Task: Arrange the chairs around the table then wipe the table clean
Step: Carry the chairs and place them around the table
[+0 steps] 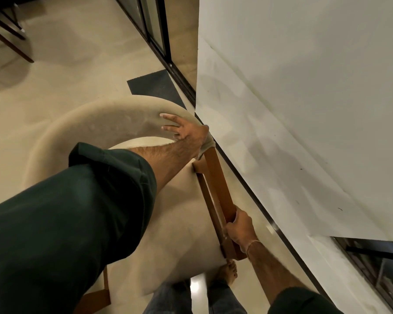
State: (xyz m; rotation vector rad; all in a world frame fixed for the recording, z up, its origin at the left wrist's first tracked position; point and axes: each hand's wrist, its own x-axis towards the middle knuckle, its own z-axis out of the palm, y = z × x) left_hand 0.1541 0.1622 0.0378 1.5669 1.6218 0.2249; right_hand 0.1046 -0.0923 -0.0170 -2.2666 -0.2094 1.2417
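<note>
The person's left arm, its dark green sleeve rolled to the elbow, stretches forward across the seat of the beige chair [186, 223]. The left hand [186, 131] clasps the end of the curved padded backrest [95, 123], its fingers [168, 116] spread and draped over the rim; the thumb is hidden. Nearer the body, the right hand [239, 227] wraps its fingers [230, 228] tightly together round a wooden chair leg [220, 189], which runs from those fingers up towards the left hand. The chair lies tilted between both hands, just beside a white wall [304, 98]. Below the right fingers, a bare foot [228, 273] stands on the floor [77, 71].
</note>
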